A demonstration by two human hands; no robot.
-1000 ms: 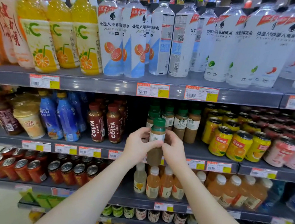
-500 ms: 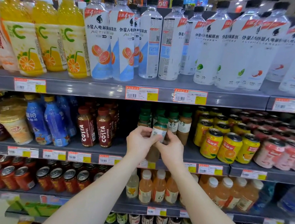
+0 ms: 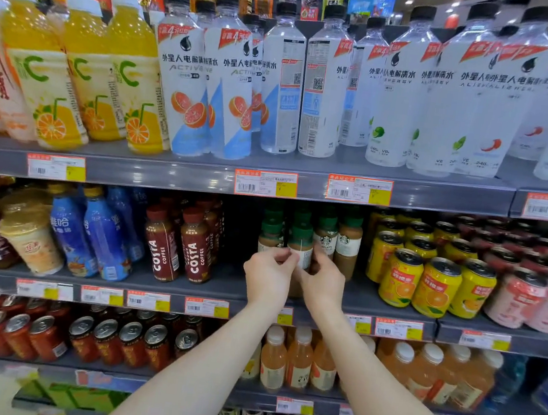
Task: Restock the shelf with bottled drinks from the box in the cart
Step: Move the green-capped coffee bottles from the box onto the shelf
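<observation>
A green-capped coffee bottle with a white label stands at the front of the middle shelf, among other green-capped coffee bottles. My left hand grips its left side and my right hand its right side, fingers pinched around the label. The lower part of the bottle is hidden behind my hands. The box and the cart are out of view.
Brown coffee bottles stand left of the gap beside my hands, yellow orange-drink cans to the right. Tall white and clear bottles fill the top shelf. Orange juice bottles and red cans sit on the shelf below.
Both hands have pushed the green-capped bottle further in and down onto the middle shelf, next to the other green-capped bottles. The view has tilted up slightly.
</observation>
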